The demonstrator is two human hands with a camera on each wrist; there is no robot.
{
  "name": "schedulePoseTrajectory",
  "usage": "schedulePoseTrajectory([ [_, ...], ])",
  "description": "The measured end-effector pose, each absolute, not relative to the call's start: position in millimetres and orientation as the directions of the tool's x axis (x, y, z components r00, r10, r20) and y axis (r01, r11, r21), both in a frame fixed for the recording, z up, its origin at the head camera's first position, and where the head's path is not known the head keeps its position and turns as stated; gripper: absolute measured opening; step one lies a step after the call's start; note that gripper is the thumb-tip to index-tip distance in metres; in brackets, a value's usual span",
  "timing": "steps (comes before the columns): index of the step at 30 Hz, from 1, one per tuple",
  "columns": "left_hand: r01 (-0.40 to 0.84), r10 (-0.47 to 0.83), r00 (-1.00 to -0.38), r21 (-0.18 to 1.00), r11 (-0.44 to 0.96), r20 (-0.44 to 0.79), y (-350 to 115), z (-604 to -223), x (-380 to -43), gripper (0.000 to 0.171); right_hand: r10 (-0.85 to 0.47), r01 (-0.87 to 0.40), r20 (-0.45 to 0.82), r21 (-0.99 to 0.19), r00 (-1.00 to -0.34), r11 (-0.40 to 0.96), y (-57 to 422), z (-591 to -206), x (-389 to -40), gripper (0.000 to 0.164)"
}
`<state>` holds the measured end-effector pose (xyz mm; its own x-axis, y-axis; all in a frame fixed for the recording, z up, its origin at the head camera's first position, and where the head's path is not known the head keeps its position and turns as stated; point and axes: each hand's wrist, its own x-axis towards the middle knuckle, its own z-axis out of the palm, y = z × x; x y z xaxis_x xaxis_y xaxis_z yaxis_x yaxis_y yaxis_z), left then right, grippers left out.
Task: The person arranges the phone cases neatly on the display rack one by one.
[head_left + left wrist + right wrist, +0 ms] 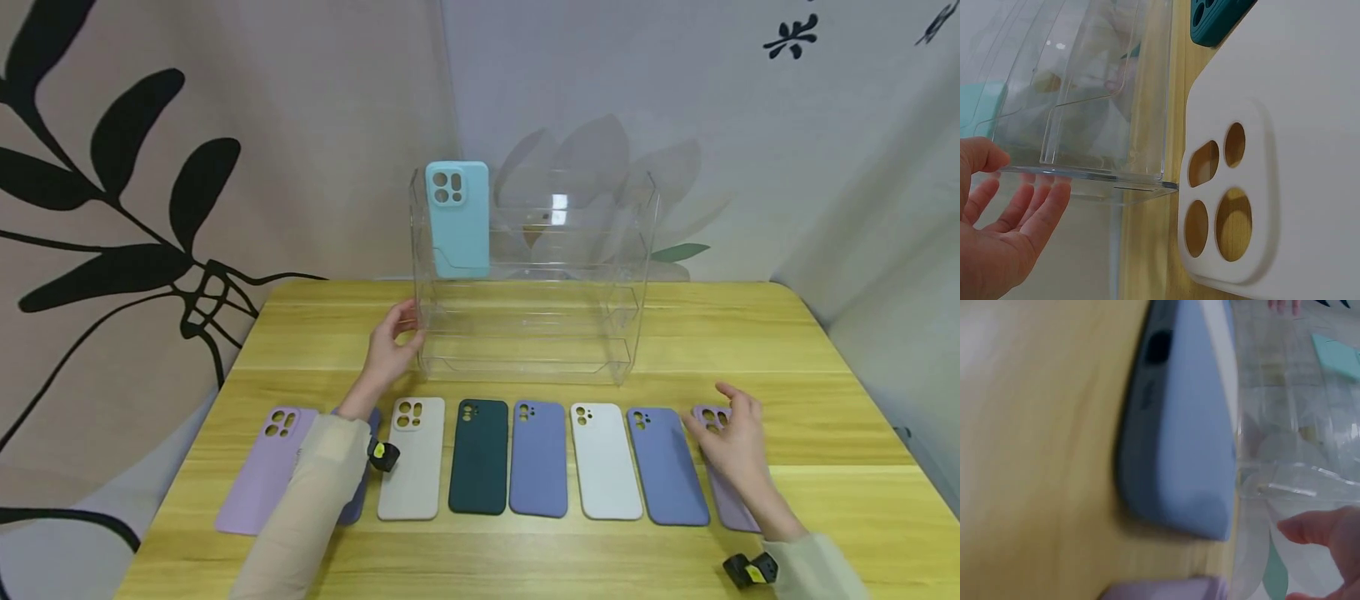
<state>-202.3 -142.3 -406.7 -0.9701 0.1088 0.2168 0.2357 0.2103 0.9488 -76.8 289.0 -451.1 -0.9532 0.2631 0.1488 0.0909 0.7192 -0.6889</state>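
My left hand (pixel 390 346) is at the left side of a clear acrylic display rack (pixel 525 373), its fingertips touching the side panel. Seen from the left wrist, the fingers (pixel 1041 215) meet the panel's edge. A turquoise phone case (pixel 459 225) leans upright on the rack's upper left tier. Over the lilac phone case (pixel 731 500) at the row's right end, my right hand (pixel 735 442) has its thumb and fingers apart, with nothing between them. Beside that lies a blue-purple phone case (pixel 670 467), seen close up in the right wrist view.
In the row before the rack lie a white phone case (pixel 606 462), a periwinkle one (pixel 538 462), a dark green one (pixel 478 458) and an off-white one (pixel 412 467). My left sleeve (pixel 307 508) crosses a blue case (pixel 356 500) beside a larger lilac case (pixel 262 475).
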Motion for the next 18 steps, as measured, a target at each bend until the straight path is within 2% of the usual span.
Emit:
schedulePoseTrajectory([
  [18,0.252,0.11,-0.966,0.946,0.203,0.234,-143.0,-408.5,-203.3,0.047,0.198,0.145,0.048,-0.519,-0.979,0.842,318.5,-468.9,-75.3,0.077],
])
